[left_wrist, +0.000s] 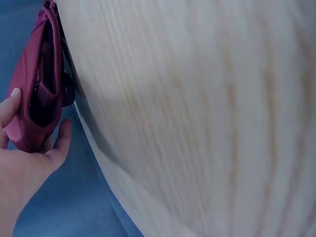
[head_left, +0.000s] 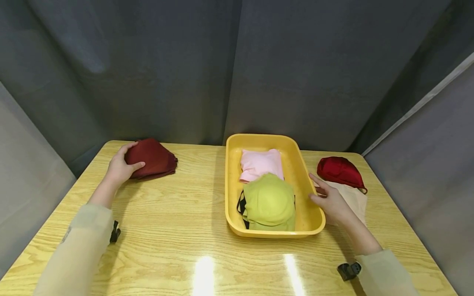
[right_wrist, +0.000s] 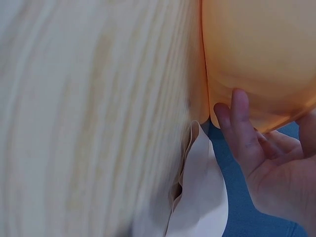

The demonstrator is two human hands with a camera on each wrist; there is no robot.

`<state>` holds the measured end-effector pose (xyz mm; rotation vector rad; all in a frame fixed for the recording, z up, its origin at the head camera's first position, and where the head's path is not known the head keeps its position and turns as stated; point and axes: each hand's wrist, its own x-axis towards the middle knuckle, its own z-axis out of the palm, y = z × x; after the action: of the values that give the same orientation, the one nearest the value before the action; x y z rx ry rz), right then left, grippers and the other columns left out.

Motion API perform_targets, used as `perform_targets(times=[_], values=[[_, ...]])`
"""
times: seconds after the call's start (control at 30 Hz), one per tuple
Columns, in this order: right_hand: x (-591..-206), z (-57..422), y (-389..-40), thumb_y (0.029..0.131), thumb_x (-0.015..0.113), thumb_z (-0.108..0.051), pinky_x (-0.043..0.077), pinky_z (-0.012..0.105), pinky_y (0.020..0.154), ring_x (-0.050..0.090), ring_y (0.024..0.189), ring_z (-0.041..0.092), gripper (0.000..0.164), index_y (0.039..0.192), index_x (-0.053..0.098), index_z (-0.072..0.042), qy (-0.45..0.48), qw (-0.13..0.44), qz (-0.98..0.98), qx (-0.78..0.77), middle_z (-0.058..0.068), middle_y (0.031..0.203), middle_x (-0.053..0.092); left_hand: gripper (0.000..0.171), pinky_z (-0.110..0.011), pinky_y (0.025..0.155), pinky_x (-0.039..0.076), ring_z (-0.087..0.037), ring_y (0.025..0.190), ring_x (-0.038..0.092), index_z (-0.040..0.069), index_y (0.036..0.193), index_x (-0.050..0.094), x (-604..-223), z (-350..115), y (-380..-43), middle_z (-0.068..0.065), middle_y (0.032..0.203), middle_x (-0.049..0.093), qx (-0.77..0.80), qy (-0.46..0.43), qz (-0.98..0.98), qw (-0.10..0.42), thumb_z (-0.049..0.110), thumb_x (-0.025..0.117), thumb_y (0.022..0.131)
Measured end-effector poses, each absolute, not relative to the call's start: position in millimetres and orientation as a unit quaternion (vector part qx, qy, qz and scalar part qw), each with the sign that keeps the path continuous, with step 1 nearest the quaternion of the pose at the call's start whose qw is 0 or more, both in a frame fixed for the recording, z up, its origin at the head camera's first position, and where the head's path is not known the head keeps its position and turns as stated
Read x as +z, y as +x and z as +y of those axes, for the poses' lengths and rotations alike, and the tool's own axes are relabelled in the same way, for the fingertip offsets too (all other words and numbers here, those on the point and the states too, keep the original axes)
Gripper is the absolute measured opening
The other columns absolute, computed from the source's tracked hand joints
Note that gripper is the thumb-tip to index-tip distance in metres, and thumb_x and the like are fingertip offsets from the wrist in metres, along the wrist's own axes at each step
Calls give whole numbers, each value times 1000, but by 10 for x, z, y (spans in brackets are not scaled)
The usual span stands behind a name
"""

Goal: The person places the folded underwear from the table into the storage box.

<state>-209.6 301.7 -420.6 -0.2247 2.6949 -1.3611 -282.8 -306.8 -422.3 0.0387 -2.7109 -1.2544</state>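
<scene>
At the back left of the table, a folded dark red bra (head_left: 149, 158) is held between the thumb and fingers of my left hand (head_left: 120, 166). Its open fold (left_wrist: 43, 94) shows in the left wrist view. My right hand (head_left: 333, 201) is at the right side of a yellow plastic bin (head_left: 233, 197). The thumb overlaps the rim, and in the right wrist view fingers (right_wrist: 240, 106) lie along the outer wall. Inside the bin are a folded pink bra (head_left: 261, 162) and, in front, a lime-green bra (head_left: 269, 201), with black fabric (head_left: 241, 204) partly hidden beneath.
Right of the bin lie a shiny red bra (head_left: 340, 172) and a beige folded garment (head_left: 355, 199), the latter partly behind my right hand. A dark grey curtain (head_left: 177, 82) hangs along the table's back edge. The bin stands on the wood-grain table (head_left: 166, 230).
</scene>
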Motion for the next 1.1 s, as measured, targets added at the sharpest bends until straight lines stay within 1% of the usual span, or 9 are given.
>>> perform_targets(times=[0.2,0.4,0.67,0.83,1.1], values=[[-4206,3012,-2086,95,53,-15,54,40,84,48,121,44,64,151,22,-13,-75,58,886,-454,33,136,43,71,-61,102,31,-47,127,34,17,149,27,-4200,-3059,-2801,-24,148,30,-419,-4,-904,81,14,65,89],[-4204,3021,-2075,95,53,-15,54,40,85,48,121,44,64,151,22,-13,-75,56,889,-448,32,137,43,67,-59,98,35,-45,122,39,17,147,32,-4123,-2981,-2742,-23,145,34,-425,-21,-900,93,14,66,89],[-4189,3009,-2080,94,53,-14,54,42,85,48,121,44,64,151,22,-12,-74,57,887,-452,33,136,43,65,-56,95,39,-42,119,42,17,145,35,-4019,-2852,-2678,-22,142,38,-445,-21,-890,101,14,67,88],[-4187,3005,-2087,94,54,-14,53,43,86,47,122,44,65,151,22,-12,-75,57,890,-447,33,137,42,64,-53,95,40,-40,118,43,17,144,37,-3993,-2792,-2647,-21,142,38,-461,-19,-882,100,15,67,88],[-4184,3005,-2097,94,54,-14,53,42,87,47,122,43,65,151,22,-12,-73,58,890,-447,32,137,42,62,-51,97,40,-38,119,43,14,141,40,-3950,-2711,-2589,-18,142,38,-484,-7,-869,101,10,69,86]])
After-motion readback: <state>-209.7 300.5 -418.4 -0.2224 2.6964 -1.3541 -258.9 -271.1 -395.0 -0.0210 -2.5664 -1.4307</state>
